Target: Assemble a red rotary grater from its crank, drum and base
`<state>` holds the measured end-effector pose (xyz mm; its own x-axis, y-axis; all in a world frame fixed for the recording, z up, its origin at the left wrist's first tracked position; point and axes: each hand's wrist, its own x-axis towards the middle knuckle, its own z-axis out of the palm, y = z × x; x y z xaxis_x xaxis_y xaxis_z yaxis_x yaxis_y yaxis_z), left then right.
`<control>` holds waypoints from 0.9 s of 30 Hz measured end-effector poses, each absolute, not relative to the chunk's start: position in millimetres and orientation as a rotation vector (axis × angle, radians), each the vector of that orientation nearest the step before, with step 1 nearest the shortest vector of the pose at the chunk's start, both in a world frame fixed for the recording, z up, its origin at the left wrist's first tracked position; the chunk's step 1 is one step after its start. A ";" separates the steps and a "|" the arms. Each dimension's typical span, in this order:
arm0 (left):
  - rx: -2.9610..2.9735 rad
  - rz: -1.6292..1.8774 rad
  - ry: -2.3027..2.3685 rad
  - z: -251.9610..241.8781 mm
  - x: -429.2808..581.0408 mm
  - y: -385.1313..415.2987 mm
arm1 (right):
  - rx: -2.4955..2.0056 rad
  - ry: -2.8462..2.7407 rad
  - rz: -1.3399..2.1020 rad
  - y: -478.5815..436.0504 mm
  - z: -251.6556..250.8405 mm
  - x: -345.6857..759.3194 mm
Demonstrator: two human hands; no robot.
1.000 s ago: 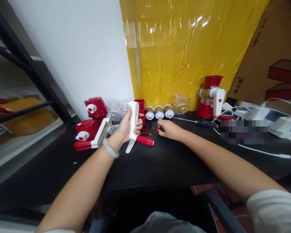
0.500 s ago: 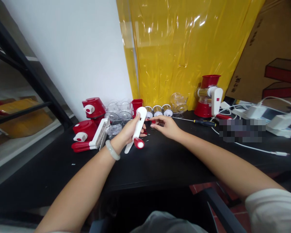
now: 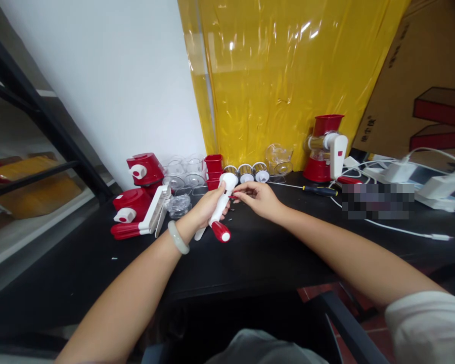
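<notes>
My left hand (image 3: 208, 206) is wrapped round a white crank handle (image 3: 220, 203) with a red knob (image 3: 221, 231) at its lower end. Between the thumb and fingers of my right hand (image 3: 258, 200) is a small red piece (image 3: 233, 196), right beside the square hole in the crank. Under my left hand the tip of a white flat part (image 3: 199, 233) shows on the black table. Behind the hands stand red square hoppers (image 3: 214, 165) and three metal drums (image 3: 245, 173) with white ends.
Red bases (image 3: 132, 204), white crank handles (image 3: 153, 211) and clear plastic housings (image 3: 179, 205) lie at left. A screwdriver (image 3: 320, 191), an assembled red-and-white grinder (image 3: 321, 151), white cables and chargers (image 3: 442, 186) are at right. A yellow sheet (image 3: 288, 76) hangs behind.
The crank in my left hand has turned, its knob swinging slightly right and down. My right hand has brought the small red piece up to the crank's hole.
</notes>
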<state>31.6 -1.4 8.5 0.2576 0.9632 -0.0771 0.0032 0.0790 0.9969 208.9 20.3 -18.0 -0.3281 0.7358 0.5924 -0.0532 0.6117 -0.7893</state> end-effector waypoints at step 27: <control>1.394 0.869 1.055 5.7 41.2 -12.8 | -0.584 -1.810 0.617 19.3 -18.7 210.1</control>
<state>41.2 -12.8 5.7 0.3275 0.9426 -0.0651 0.1164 0.0282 0.9928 210.1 19.3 -18.7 -0.2950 0.6548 0.6958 0.0939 0.7446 -0.6609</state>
